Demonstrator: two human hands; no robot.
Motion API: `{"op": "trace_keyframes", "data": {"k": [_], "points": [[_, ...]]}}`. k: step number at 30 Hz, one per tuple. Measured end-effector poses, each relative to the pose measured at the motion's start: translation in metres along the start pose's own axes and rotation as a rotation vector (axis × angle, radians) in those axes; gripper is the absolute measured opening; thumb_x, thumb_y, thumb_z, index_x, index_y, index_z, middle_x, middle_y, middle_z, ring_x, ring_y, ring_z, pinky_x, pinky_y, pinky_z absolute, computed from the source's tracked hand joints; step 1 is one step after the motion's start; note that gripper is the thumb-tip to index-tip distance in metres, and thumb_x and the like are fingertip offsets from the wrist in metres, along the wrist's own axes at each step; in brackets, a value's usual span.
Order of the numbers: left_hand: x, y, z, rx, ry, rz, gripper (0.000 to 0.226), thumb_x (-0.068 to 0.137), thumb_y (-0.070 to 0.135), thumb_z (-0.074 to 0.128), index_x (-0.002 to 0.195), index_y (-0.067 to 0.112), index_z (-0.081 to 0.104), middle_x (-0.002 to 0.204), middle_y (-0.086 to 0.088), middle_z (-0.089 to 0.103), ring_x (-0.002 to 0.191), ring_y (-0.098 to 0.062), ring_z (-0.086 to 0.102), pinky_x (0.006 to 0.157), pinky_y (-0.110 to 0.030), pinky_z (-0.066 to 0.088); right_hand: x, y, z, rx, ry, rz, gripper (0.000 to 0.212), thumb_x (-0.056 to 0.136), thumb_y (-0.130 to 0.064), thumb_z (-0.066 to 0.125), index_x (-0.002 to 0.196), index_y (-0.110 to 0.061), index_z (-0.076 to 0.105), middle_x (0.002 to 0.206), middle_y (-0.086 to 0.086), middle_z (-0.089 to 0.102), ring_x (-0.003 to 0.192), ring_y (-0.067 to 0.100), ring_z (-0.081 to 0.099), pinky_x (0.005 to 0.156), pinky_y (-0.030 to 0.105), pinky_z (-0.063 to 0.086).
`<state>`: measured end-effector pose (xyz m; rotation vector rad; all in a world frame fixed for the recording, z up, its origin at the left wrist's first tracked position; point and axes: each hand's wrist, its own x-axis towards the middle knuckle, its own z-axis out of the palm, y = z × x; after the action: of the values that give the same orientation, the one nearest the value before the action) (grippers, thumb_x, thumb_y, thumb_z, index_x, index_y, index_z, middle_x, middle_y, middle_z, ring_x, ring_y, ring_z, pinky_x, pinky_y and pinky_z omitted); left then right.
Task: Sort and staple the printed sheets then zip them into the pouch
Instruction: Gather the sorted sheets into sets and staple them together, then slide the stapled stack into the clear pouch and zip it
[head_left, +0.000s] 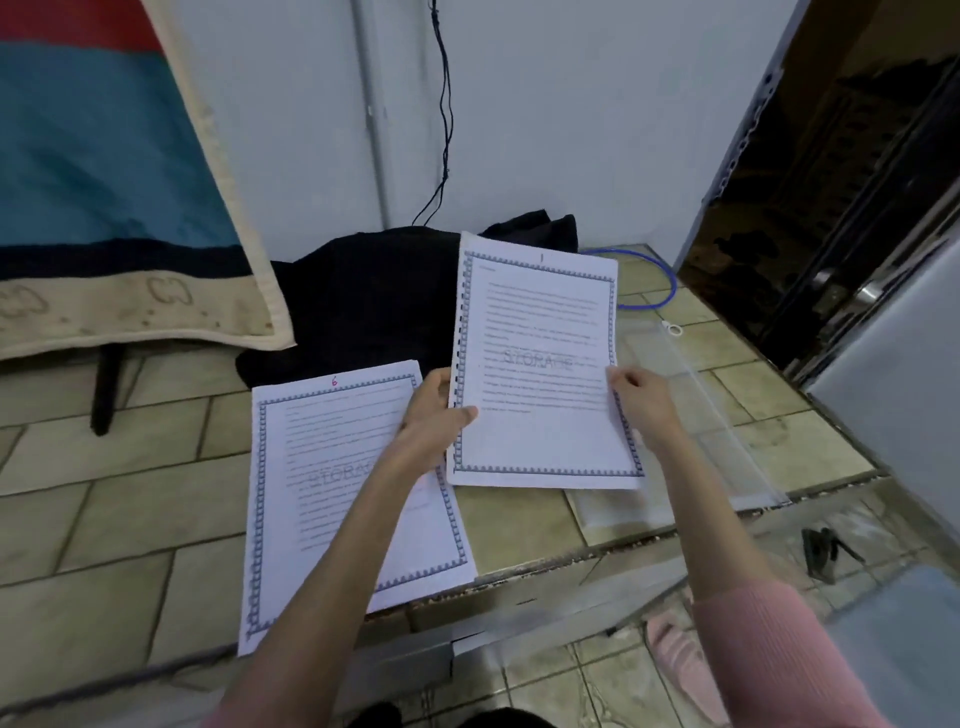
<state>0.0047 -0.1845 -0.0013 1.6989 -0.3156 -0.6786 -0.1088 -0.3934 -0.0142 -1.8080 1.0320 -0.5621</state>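
A printed sheet marked 1 (540, 332), with a blue border and a grey STORAGE watermark, is held up above the tiled counter. My left hand (434, 415) grips its left edge, thumb on the front. My right hand (644, 400) pinches its right edge. A stack of printed sheets (322, 467) with a red 6 on top lies flat on the counter to the left, partly under my left forearm. The clear zip pouch (696, 415) lies on the counter to the right, partly hidden behind the held sheet. No stapler is visible.
A black cloth (363, 301) lies at the back against the wall with a cable hanging above it. A blue cord (667, 280) curls at the back right. A black binder clip (823, 553) sits on the lower ledge at right. A blanket (104, 182) hangs at left.
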Motion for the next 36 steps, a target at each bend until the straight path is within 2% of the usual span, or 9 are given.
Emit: {"op": "trace_keyframes", "data": {"k": [4, 7, 12, 17, 22, 26, 29, 32, 36], "points": [[-0.026, -0.018, -0.079, 0.061, 0.160, -0.132, 0.044, 0.085, -0.004, 0.057, 0.126, 0.004, 0.042, 0.120, -0.016, 0.057, 0.096, -0.024, 0.057, 0.079, -0.033, 0.048, -0.033, -0.039, 0.075, -0.061, -0.169, -0.213, 0.018, 0.097, -0.016, 0.046, 0.079, -0.012, 0.047, 0.072, -0.001, 0.048, 0.076, 0.017, 0.045, 0.060, 0.028, 0.027], [-0.041, -0.043, -0.127, 0.255, 0.390, -0.246, 0.046, 0.089, 0.016, 0.060, 0.130, 0.002, 0.045, 0.122, -0.014, 0.056, 0.102, -0.028, 0.057, 0.084, -0.032, 0.045, -0.069, -0.049, 0.128, -0.105, -0.289, -0.254, 0.012, 0.099, -0.013, 0.042, 0.088, -0.009, 0.046, 0.082, 0.003, 0.050, 0.078, 0.017, 0.043, 0.057, 0.025, 0.020], [-0.057, -0.074, -0.156, 0.448, 0.502, -0.311, 0.011, 0.083, 0.008, 0.058, 0.094, 0.005, 0.057, 0.097, -0.009, 0.053, 0.083, -0.019, 0.046, 0.070, -0.021, 0.034, -0.103, -0.043, 0.168, -0.131, -0.331, -0.237, 0.012, 0.095, 0.000, 0.038, 0.087, -0.002, 0.047, 0.071, 0.002, 0.047, 0.063, 0.015, 0.043, 0.053, 0.020, 0.029], [-0.054, -0.086, -0.152, 0.526, 0.564, -0.310, 0.017, 0.081, 0.006, 0.052, 0.098, 0.001, 0.050, 0.102, -0.013, 0.046, 0.095, -0.026, 0.045, 0.075, -0.025, 0.036, -0.105, -0.031, 0.178, -0.483, -0.300, -0.213, 0.032, 0.090, -0.004, 0.046, 0.121, 0.004, 0.046, 0.122, 0.021, 0.045, 0.106, 0.035, 0.048, 0.078, 0.032, 0.039], [-0.047, -0.088, -0.154, 0.572, 0.482, -0.343, 0.027, 0.077, 0.002, 0.045, 0.101, -0.002, 0.056, 0.112, -0.020, 0.055, 0.096, -0.032, 0.054, 0.084, -0.031, 0.046, -0.105, -0.027, 0.182, -0.537, -0.352, -0.174, 0.029, 0.088, -0.007, 0.046, 0.114, 0.002, 0.053, 0.119, 0.018, 0.048, 0.115, 0.033, 0.040, 0.091, 0.033, 0.037], [-0.042, -0.075, -0.134, 0.731, 0.529, -0.322, 0.046, 0.087, 0.012, 0.051, 0.130, 0.003, 0.038, 0.139, -0.018, 0.030, 0.125, -0.035, 0.031, 0.101, -0.042, 0.031, -0.093, -0.034, 0.156, -0.195, -0.315, -0.172, 0.020, 0.087, -0.003, 0.047, 0.074, -0.015, 0.058, 0.082, 0.001, 0.054, 0.080, 0.016, 0.050, 0.073, 0.023, 0.036], [-0.030, -0.071, -0.102, 0.837, 0.432, -0.045, 0.057, 0.096, 0.028, 0.045, 0.145, 0.009, 0.024, 0.154, -0.016, 0.014, 0.140, -0.033, 0.016, 0.112, -0.044, 0.022, -0.057, -0.033, 0.106, -0.161, -0.012, -0.135, 0.025, 0.086, -0.006, 0.050, 0.102, -0.009, 0.068, 0.108, 0.011, 0.061, 0.094, 0.021, 0.059, 0.075, 0.021, 0.039], [-0.017, -0.078, -0.070, 0.931, 0.214, 0.080, 0.059, 0.098, 0.045, 0.032, 0.148, 0.017, 0.021, 0.158, -0.011, 0.007, 0.145, -0.028, 0.004, 0.117, -0.044, 0.007, -0.013, -0.016, 0.048, -0.404, 0.193, 0.034, 0.034, 0.087, -0.016, 0.054, 0.120, -0.011, 0.059, 0.127, 0.021, 0.048, 0.120, 0.037, 0.044, 0.095, 0.038, 0.038], [-0.012, -0.096, -0.046, 1.104, 0.152, 0.102, 0.071, 0.091, 0.064, 0.012, 0.150, 0.024, 0.005, 0.158, -0.007, -0.008, 0.145, -0.025, -0.012, 0.115, -0.044, -0.009, 0.016, 0.011, -0.009, -0.689, 0.066, 0.458, 0.080, 0.079, -0.053, 0.064, 0.142, -0.014, 0.032, 0.151, 0.022, 0.021, 0.139, 0.040, 0.018, 0.112, 0.046, 0.021]]}}
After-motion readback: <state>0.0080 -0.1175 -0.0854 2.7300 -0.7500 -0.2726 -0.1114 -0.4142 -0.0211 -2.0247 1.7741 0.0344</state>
